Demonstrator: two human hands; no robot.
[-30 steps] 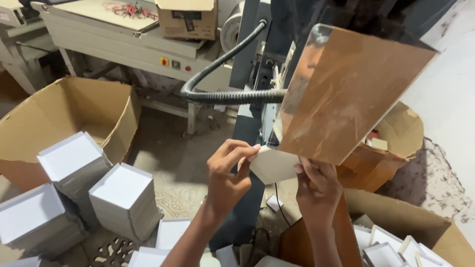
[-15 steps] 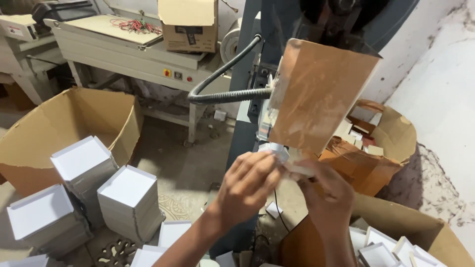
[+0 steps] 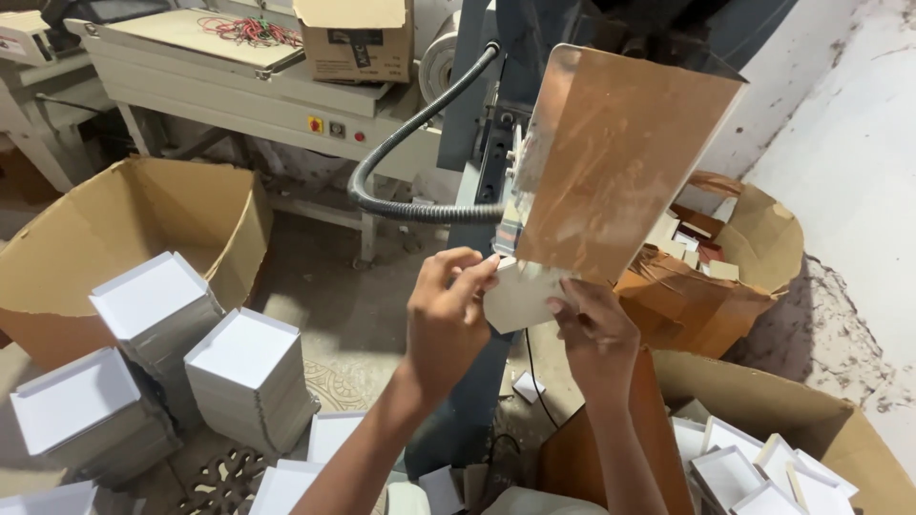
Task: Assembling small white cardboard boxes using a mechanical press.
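My left hand [image 3: 448, 319] and my right hand [image 3: 593, 329] both grip a small white cardboard piece [image 3: 520, 298] between them, pressed up against the lower edge of a tilted brown metal plate [image 3: 620, 162] on a blue-grey machine [image 3: 487, 124]. The left fingers pinch its upper left corner. My right hand's thumb and fingers hold its right side. A black corrugated hose [image 3: 410, 172] loops just above my left hand.
Stacks of white cards [image 3: 243, 377] stand at lower left beside an open cardboard box [image 3: 124, 238]. A brown bin [image 3: 725, 277] with scraps sits behind the plate. A box with white trays [image 3: 763, 467] is at lower right. A beige machine table [image 3: 239, 76] stands behind.
Both hands rose from a lower position and brought the white piece up against the plate's lower edge. The view shifted slightly.
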